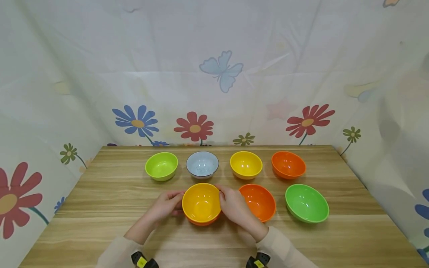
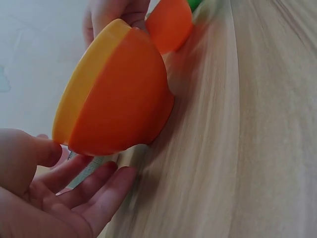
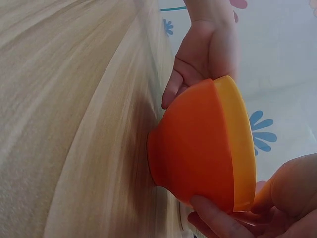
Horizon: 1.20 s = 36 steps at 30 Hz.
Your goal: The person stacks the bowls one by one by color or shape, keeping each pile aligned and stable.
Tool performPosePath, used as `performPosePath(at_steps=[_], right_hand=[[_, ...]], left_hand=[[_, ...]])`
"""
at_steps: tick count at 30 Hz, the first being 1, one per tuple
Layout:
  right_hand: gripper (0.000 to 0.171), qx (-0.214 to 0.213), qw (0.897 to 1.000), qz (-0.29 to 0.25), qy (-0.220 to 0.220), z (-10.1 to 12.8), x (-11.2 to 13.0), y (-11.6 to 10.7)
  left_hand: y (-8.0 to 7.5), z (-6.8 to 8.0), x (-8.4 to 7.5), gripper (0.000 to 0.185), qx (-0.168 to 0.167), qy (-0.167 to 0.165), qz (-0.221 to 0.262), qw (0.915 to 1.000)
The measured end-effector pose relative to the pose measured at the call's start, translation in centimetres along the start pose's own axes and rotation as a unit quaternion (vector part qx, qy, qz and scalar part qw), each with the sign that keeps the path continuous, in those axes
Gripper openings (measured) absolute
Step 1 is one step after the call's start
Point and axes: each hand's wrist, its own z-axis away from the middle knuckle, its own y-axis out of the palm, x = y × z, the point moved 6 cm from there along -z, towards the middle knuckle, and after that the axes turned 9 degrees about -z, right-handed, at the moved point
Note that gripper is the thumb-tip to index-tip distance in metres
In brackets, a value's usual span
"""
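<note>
A yellow bowl [image 1: 202, 201] is nested in an orange bowl [image 2: 126, 94] at the front middle of the wooden table. From the left, my left hand [image 1: 166, 205] holds this pair, its thumb at the yellow rim and its index finger against the orange side. My right hand [image 1: 232, 204] grips the opposite side, with the thumb by the rim and a finger on the orange wall in the right wrist view. Most of the orange bowl is hidden from the head view. The foot of the stack is at or very near the tabletop.
Behind stand a lime bowl [image 1: 161, 166], a grey-blue bowl [image 1: 202, 164], another yellow bowl [image 1: 246, 165] and an orange bowl [image 1: 288, 165]. Right of the stack, a further orange bowl [image 1: 259, 203] is partly covered by my right hand, beside a green bowl [image 1: 307, 203].
</note>
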Motion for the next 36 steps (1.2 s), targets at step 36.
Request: performPosePath(at_steps=[36], right_hand=[[0.029, -0.005, 1.0, 0.003, -0.006, 0.0, 0.0, -0.1]], left_hand=[[1.3, 0.6, 0.8, 0.049, 0.041, -0.053, 0.112, 0.9914]])
